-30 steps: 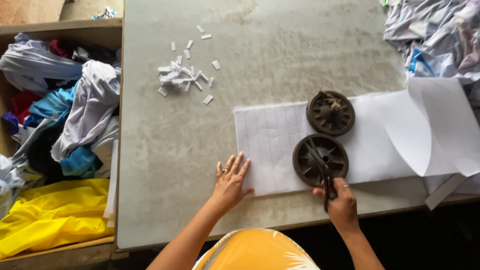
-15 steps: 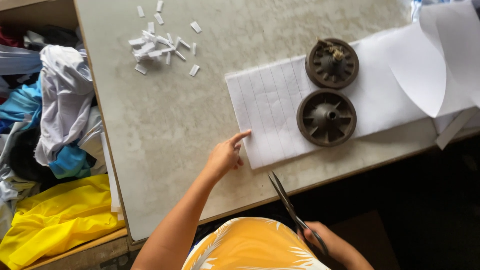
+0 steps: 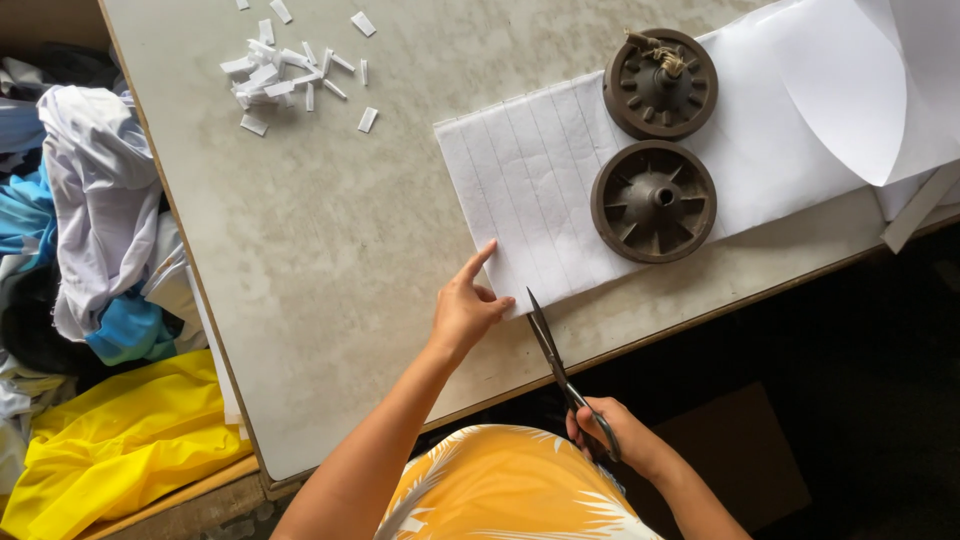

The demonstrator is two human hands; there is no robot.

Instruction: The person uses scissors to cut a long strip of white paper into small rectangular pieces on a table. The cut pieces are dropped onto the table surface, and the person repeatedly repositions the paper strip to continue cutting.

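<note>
My left hand (image 3: 466, 307) rests on the near left corner of a white ruled sheet of fabric (image 3: 535, 195), forefinger stretched out along its edge. My right hand (image 3: 612, 433) grips the handles of dark scissors (image 3: 556, 355) below the table's front edge. The scissor blades point up at the sheet's near edge, just right of my left hand. Two dark round wheel-like weights (image 3: 654, 200) (image 3: 660, 83) sit on the sheet.
A heap of small white cut strips (image 3: 280, 75) lies at the far left of the grey table (image 3: 320, 240). More white sheets (image 3: 860, 90) overlap at the right. A box of mixed cloth, yellow (image 3: 110, 440), blue and white (image 3: 95, 190), stands left of the table.
The right hand left the nearer weight, drew back below the table edge with the scissors, then brought the blades up to the sheet's near edge. The left hand shifted onto the sheet's corner.
</note>
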